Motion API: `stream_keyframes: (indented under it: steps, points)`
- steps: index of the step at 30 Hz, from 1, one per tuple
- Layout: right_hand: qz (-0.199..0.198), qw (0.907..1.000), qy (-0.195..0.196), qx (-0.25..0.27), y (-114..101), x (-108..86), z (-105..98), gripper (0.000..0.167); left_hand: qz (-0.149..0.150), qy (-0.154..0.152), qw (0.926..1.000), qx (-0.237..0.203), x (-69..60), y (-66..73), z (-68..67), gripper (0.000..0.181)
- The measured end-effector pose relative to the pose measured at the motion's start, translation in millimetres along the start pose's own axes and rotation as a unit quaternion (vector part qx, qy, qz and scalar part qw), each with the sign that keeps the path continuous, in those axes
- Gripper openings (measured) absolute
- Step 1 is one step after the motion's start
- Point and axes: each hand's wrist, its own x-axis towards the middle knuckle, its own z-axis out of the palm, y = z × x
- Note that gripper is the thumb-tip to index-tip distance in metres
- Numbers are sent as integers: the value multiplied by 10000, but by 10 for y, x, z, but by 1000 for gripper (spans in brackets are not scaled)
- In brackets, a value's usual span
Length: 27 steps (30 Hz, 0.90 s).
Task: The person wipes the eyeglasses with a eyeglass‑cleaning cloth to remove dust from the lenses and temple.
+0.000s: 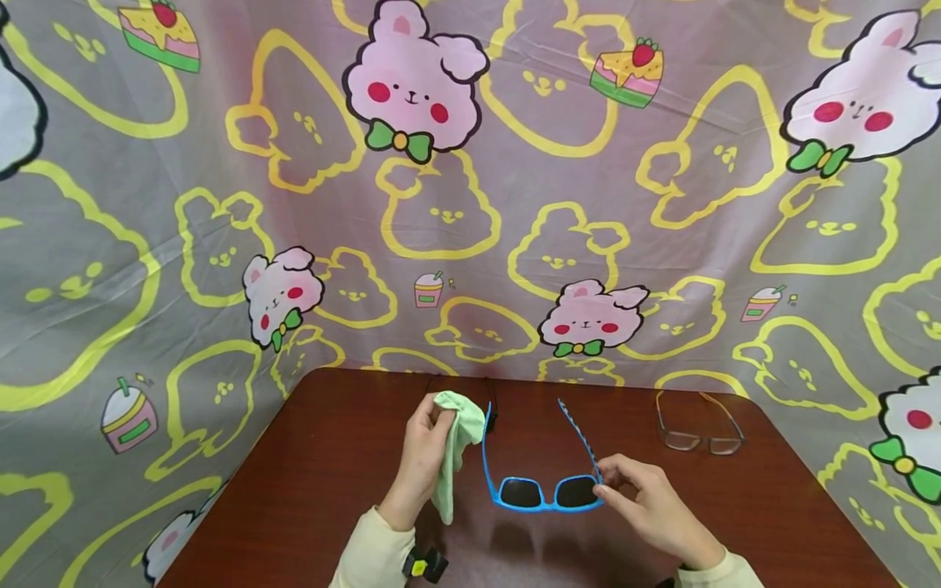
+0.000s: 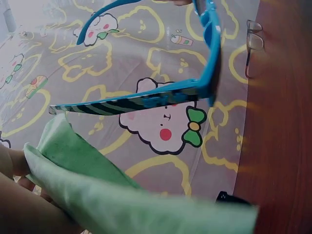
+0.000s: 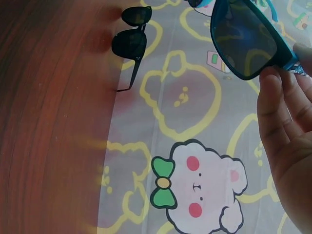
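Blue-framed sunglasses (image 1: 547, 506) with dark lenses are held above the table, arms unfolded and pointing away from me. My right hand (image 1: 650, 500) pinches them by the right hinge corner, thumb against fingers; the right wrist view shows this grip beside a dark lens (image 3: 246, 41). In my left hand (image 1: 422, 449) is a light green cloth (image 1: 457, 433), gripped near its top while the rest hangs down. The cloth is close to the tip of the striped left temple arm (image 2: 122, 105) in the left wrist view; whether they touch I cannot tell.
Clear-lensed eyeglasses (image 1: 709, 443) lie with arms unfolded at the table's back right. Black sunglasses (image 3: 130, 43) rest on the brown table (image 1: 309, 474), mostly hidden behind the cloth in the head view. A patterned curtain (image 1: 470, 212) surrounds the table's back and sides.
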Motion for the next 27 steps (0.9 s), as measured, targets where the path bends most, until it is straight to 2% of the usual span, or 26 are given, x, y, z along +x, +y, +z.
stream_keyframes:
  steps: [5,10,13,17,22,25,27]
  points:
    - [137,9995,188,-212,-13,9,2,25,131,-226,9984,492,-20,-1,7,14]
    - [460,9966,375,-567,-32,14,5,23,-236,-590,9964,567,-55,14,7,17]
    - [611,9938,510,-778,-33,21,7,23,-379,-633,9961,484,-66,13,9,19]
    - [686,9888,749,-1091,-55,50,20,28,-373,-605,9963,487,-72,15,7,24]
    - [786,9840,943,-1294,-239,141,32,29,-344,-820,9948,495,-88,14,-2,33]
    - [872,9821,965,-1359,-356,191,29,26,-314,-897,9929,710,-98,-1,3,31]
    - [905,9814,984,-1375,-395,209,29,26,-168,-942,9911,925,-103,-17,6,28]
